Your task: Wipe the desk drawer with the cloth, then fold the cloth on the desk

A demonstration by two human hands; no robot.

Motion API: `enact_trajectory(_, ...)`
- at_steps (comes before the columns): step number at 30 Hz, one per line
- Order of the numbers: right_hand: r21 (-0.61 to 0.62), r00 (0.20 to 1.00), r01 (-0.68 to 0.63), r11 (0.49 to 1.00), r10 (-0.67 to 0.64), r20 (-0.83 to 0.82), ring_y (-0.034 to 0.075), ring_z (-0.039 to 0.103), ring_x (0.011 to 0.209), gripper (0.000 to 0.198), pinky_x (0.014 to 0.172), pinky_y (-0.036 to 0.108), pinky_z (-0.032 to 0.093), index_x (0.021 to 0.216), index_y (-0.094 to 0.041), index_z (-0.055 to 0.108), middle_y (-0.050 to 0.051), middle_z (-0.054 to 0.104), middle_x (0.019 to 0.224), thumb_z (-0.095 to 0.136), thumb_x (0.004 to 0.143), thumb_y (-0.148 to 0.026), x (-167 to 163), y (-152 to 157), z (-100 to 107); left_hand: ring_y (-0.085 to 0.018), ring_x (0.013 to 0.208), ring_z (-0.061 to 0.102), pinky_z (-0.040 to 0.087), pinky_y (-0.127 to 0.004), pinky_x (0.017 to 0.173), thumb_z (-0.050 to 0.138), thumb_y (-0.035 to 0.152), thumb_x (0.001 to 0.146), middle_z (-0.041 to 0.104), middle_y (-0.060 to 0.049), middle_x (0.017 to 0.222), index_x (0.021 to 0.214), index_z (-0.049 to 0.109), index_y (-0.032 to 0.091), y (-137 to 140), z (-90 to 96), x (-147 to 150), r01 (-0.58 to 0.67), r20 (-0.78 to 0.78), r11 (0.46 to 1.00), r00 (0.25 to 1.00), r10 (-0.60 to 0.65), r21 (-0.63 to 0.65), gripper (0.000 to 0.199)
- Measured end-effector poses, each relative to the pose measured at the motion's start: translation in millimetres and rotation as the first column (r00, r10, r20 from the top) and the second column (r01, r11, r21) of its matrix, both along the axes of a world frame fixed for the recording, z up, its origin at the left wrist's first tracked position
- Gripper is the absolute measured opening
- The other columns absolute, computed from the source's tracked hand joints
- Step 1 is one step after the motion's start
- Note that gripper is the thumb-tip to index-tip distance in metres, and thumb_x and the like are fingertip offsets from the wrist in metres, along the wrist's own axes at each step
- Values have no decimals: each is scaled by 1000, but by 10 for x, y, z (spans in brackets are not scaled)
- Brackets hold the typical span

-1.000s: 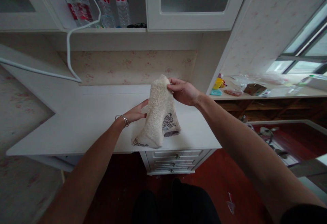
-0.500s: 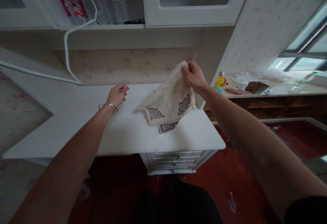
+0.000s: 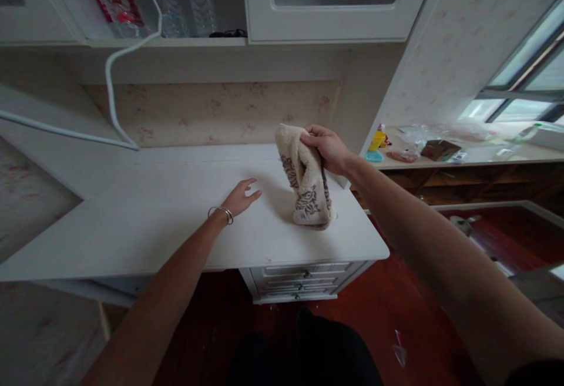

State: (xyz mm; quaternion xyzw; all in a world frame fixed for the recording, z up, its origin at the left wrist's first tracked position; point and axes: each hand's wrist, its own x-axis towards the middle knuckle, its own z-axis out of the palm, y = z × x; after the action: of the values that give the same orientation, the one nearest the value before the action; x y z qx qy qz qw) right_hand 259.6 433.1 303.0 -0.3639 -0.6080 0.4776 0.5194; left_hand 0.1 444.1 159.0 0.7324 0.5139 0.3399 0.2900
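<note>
A cream towel (image 3: 308,195) with dark printed patterns hangs in folds from my right hand (image 3: 328,146), which pinches it near its top over the right part of the white desk (image 3: 185,221). Its lower end is at or just above the desktop; I cannot tell if it touches. To the left, my left hand (image 3: 241,197) is apart from the towel, fingers parted and nothing in them. Thin metal bangles (image 3: 225,215) circle that wrist.
Above the desk, an open shelf holds several plastic bottles (image 3: 200,1) beside a cabinet door (image 3: 339,1). A white cable (image 3: 112,89) loops down at the left. Drawers (image 3: 304,277) sit under the desk. Plastic bags and a brown box (image 3: 440,150) lie on the windowsill at right.
The towel has gone from spread out to bunched and folded, hanging more upright. My right hand has come slightly lower. My left hand has moved right and toward me, its fingers opening.
</note>
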Motion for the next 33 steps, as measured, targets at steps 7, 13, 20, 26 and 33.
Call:
enact_trajectory(7,3,987,-147,989,147,-63,16,55,68,23,67,32,45,83,-19,52,-1,58,71,65,73,-35,-45,-189,133,-24,115,49,35,-37,100,65,57,67,58,-9,123,118,57,19,-112,-199,253,357,292,928,903,-315,-104,64)
enact_trajectory(13,86,1000,-10,996,10,0,15,54,69,24,67,31,45,83,-20,53,-1,57,73,63,75,-39,91,5,58,-14,75,55,43,-27,69,53,61,75,65,-1,86,98,61,18,-60,-133,-38,168,229,957,967,-112,-238,50)
enact_trajectory(20,411,939,301,861,-342,27,12,53,77,31,76,30,44,88,-20,54,-2,57,80,59,80,-49,275,482,60,-12,77,48,39,-27,77,39,38,92,60,-3,88,104,57,10,289,869,-534,-264,-51,863,948,316,430,36)
enact_trajectory(26,541,916,347,766,-401,-20,14,56,92,33,86,31,43,98,-22,58,0,62,94,58,81,-49,390,538,-178,-15,93,48,37,-31,86,37,34,93,56,-6,95,106,59,8,8,1566,-670,-24,-290,671,889,353,741,36)
enact_trajectory(33,328,761,39,944,-241,603,18,61,86,24,76,31,48,101,-21,63,5,68,97,47,84,-25,641,-268,-1462,-14,85,53,42,-26,76,39,27,92,59,-3,95,105,59,23,-822,304,-817,385,-718,812,694,59,439,24)
